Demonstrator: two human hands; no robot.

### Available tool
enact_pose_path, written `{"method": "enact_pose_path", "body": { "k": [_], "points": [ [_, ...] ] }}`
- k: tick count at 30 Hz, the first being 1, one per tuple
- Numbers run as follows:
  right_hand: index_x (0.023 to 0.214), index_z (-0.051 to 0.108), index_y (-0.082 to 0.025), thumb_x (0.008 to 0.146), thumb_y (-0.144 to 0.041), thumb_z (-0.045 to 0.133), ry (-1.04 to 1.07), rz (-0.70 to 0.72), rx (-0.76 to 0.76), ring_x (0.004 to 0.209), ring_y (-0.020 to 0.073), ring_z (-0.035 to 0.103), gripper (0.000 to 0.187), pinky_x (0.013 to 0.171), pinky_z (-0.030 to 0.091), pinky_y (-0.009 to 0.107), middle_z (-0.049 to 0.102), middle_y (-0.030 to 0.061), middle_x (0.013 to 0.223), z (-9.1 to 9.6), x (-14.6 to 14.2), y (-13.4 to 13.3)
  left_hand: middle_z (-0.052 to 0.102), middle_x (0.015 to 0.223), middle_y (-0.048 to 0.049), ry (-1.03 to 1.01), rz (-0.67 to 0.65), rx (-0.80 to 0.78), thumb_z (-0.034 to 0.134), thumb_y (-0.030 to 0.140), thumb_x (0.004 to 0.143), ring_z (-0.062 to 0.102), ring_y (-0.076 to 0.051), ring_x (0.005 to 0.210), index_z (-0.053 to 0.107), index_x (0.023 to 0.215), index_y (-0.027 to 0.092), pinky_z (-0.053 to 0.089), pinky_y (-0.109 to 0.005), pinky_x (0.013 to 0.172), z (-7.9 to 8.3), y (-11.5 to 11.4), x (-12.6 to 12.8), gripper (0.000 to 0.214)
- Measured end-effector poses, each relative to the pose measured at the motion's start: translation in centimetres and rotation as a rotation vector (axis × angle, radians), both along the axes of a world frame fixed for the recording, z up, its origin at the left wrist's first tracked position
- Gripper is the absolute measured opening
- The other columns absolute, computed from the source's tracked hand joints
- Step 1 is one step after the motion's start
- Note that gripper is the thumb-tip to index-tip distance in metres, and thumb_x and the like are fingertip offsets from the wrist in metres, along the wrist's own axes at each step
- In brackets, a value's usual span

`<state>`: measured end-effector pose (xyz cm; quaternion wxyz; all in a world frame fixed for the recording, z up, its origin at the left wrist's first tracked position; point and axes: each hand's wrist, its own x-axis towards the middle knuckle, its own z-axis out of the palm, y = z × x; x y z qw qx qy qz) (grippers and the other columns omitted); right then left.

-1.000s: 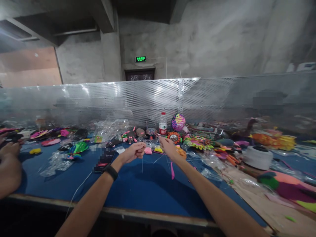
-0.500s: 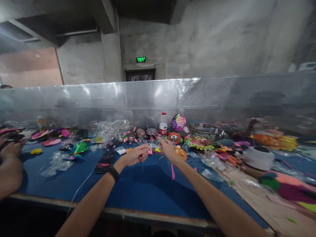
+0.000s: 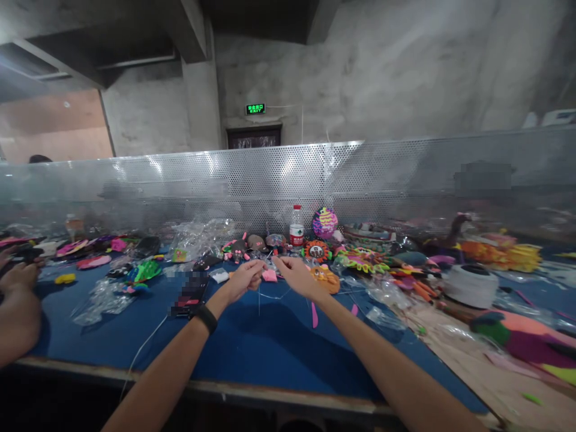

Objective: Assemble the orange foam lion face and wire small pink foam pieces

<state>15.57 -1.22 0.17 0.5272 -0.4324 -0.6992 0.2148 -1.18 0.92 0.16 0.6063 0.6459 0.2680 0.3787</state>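
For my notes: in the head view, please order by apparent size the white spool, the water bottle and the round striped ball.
1. white spool, largest.
2. and 3. water bottle and round striped ball look alike; I will not rank them.

Blue table cover (image 3: pixel 252 342), white spool (image 3: pixel 470 285), black wristband (image 3: pixel 206 317).

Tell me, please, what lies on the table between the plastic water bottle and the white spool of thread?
In the head view, colourful foam craft toys crowd the stretch between the water bottle and the white spool, among them an orange flower-faced piece.
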Motion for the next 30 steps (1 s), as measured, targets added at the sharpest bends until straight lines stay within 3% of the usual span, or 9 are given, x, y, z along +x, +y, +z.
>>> {"method": "enact_pose_path", "body": {
  "k": [6,10,13,17,22,30],
  "points": [
    [0.057,0.035,-0.021,0.083,-0.050,0.041,-0.014,0.011,0.012,0.054,0.0114,0.032,0.040,0.051,0.024,0.025,0.033,-0.0045,0.055,0.1,-0.4,-0.2,0.026,0.047,0.0112,0.066,0.114,0.129,0.058,0.056,0.077,0.021,-0.004,0.037,0.053,0.083,0.017,0.013,-0.018,0.038,0.0,-0.3,0.5,0.040],
    [0.074,0.047,-0.021,0.086,-0.048,0.040,0.093,0.017,-0.021,0.059,0.0130,0.039,0.030,0.055,0.031,0.024,0.042,-0.0044,0.062,-0.3,-0.8,-0.4,0.035,0.046,0.0110,0.084,0.164,0.213,0.056,0.054,0.078,0.029,-0.005,0.036,0.051,0.095,0.018,0.026,-0.018,0.037,0.3,-0.7,0.7,0.040],
    [0.084,0.046,-0.022,0.088,-0.047,0.035,0.135,0.043,-0.073,0.057,0.0134,0.041,0.028,0.056,0.034,0.024,0.042,-0.0056,0.062,-0.7,-1.0,-0.4,0.040,0.046,0.0108,0.106,0.185,0.269,0.053,0.051,0.081,0.032,-0.006,0.034,0.051,0.103,0.017,0.034,-0.020,0.039,0.5,-0.9,0.7,0.040],
    [0.079,0.043,-0.023,0.090,-0.041,0.030,0.067,0.035,-0.051,0.059,0.0146,0.043,0.025,0.059,0.034,0.026,0.043,-0.0051,0.062,-0.8,-0.9,-0.3,0.042,0.046,0.0107,0.122,0.190,0.276,0.051,0.050,0.082,0.031,-0.006,0.033,0.050,0.109,0.016,0.038,-0.021,0.039,0.7,-1.0,0.8,0.043],
    [0.070,0.046,-0.022,0.089,-0.031,0.032,-0.093,0.040,0.032,0.059,0.0148,0.043,0.025,0.059,0.032,0.026,0.044,-0.0039,0.059,-0.1,-0.8,-0.6,0.045,0.048,0.0089,0.120,0.216,0.265,0.052,0.052,0.081,0.033,-0.006,0.033,0.052,0.094,0.017,0.044,-0.024,0.042,0.6,-0.9,0.8,0.038],
    [0.059,0.047,-0.020,0.087,-0.038,0.037,-0.142,0.043,0.036,0.057,0.0142,0.044,0.035,0.056,0.029,0.025,0.050,-0.0018,0.057,-0.1,-1.1,-0.6,0.048,0.054,0.0076,0.043,0.226,0.297,0.061,0.047,0.077,0.038,-0.005,0.034,0.053,0.087,0.018,0.044,-0.023,0.042,0.6,-0.8,0.8,0.032]
  ]
}}
